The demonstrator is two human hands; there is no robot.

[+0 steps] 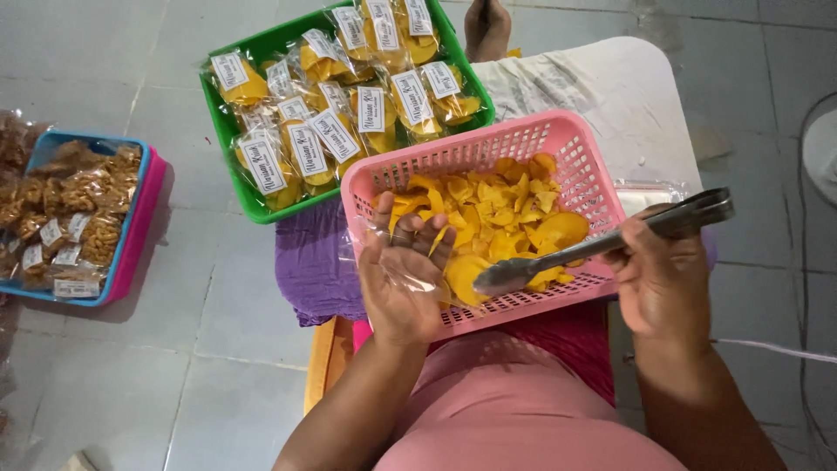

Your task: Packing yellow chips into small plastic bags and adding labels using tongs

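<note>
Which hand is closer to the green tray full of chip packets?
The left hand. It holds a clear bag over the pink basket's left side, just below the green tray. The right hand, gripping metal tongs, sits farther off on the basket's right.

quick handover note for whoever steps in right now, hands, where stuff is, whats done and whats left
Left hand: holds a clear plastic bag open over the pink plastic basket; the bag looks empty.
Right hand: grips metal tongs, tips on a yellow chip in the basket.
Things: the basket sits on the lap, holding loose yellow chips. A green tray ahead on the floor is packed with sealed, labelled chip bags. A blue and pink tray to the left holds bagged brown snacks.
Done: many bags filled.
Left: this bag unfilled; plenty of loose chips remain.
</note>
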